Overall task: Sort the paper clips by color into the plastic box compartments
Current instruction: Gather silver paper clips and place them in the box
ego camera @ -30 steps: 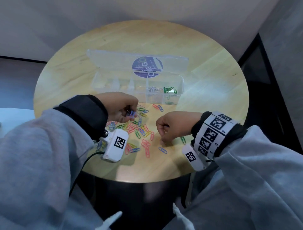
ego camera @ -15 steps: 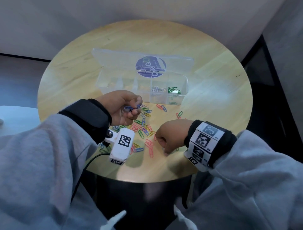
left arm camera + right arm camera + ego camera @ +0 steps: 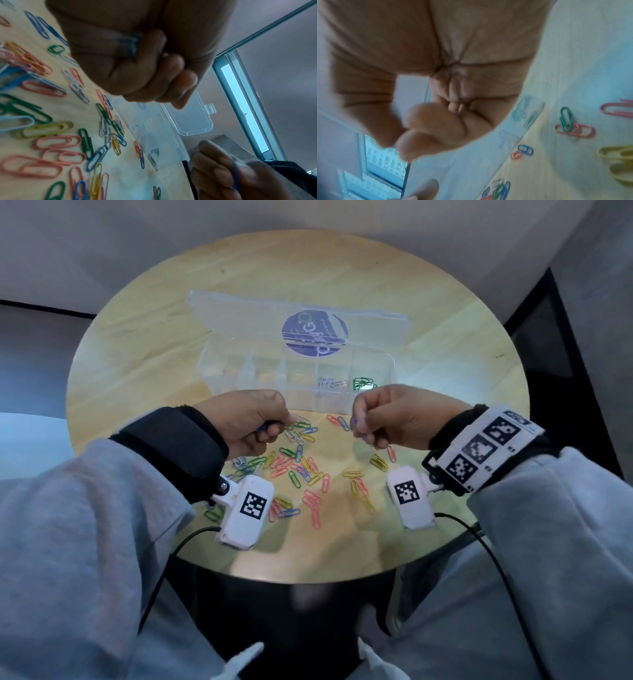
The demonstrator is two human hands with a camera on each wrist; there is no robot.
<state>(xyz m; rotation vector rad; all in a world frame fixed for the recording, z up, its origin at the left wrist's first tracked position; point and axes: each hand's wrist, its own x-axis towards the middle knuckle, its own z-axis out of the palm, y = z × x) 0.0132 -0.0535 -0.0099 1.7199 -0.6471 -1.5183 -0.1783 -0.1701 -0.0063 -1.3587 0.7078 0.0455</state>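
Observation:
A clear plastic box (image 3: 239,371) stands open on the round table, its lid (image 3: 239,316) leaning back. White clips (image 3: 329,382) lie in one compartment and green clips (image 3: 362,383) in the rightmost one. Loose coloured paper clips (image 3: 301,467) lie scattered in front of the box. My left hand (image 3: 250,426) hovers above the pile's left part, fingers curled round blue clips (image 3: 265,426) (image 3: 127,44). My right hand (image 3: 387,419) is raised right of the pile, just before the box, pinching a blue clip (image 3: 356,426) (image 3: 235,175). The right wrist view is blurred.
The round wooden table (image 3: 445,344) ends close to my body. Yellow and pink clips (image 3: 359,484) lie under my right wrist. A dark panel (image 3: 548,344) stands right of the table, a pale surface (image 3: 20,440) at the left.
My right hand has lifted off the table and moved up and right toward the box, now pinching a blue clip. My left hand stays raised with its blue clips.

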